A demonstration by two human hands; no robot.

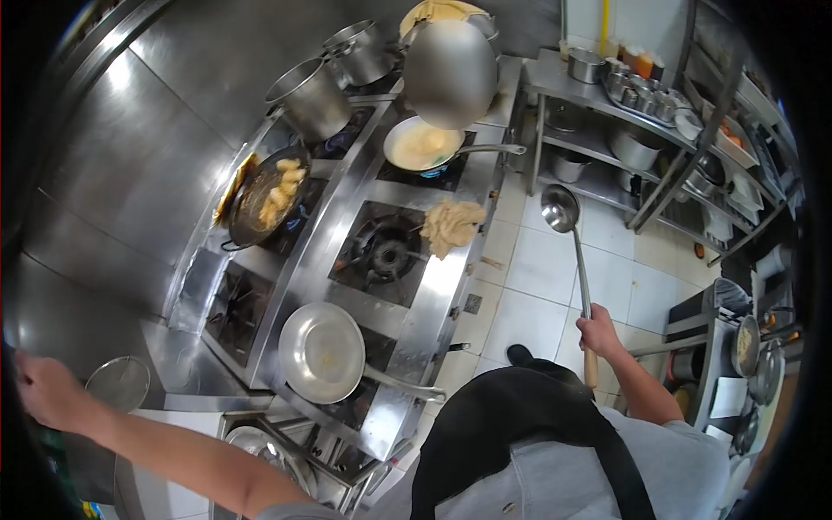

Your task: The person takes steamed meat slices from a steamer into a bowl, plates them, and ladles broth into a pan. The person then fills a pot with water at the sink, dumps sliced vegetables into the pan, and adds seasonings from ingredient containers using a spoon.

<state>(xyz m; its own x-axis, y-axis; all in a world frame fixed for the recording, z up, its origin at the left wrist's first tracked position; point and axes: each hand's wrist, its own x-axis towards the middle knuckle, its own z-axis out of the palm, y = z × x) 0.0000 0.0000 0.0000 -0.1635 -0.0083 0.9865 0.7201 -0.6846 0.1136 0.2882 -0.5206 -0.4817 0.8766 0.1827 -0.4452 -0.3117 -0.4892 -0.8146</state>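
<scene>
My right hand (pixel 596 332) is closed around the handle of a long metal ladle (pixel 582 260). The ladle's bowl (pixel 560 208) hangs over the tiled floor, right of the stove. Far out at the left edge of the head view, my left hand (pixel 48 392) has its fingers curled. Whatever they hold is lost in the dark rim of the picture. Closest to that hand is a round mesh strainer (pixel 119 384). A bare frying pan (pixel 322 351) rests on the near burner, its handle pointing right.
On the stove, a white-lined pan (pixel 422 145) of pale sauce sits over a blue flame. A crumpled beige cloth (pixel 452 227) lies beside a burner (pixel 381 251). Behind are a dark pan (pixel 269 198) with browned pieces and tall pots (pixel 310 100). Steel shelves (pixel 598 108) stand right.
</scene>
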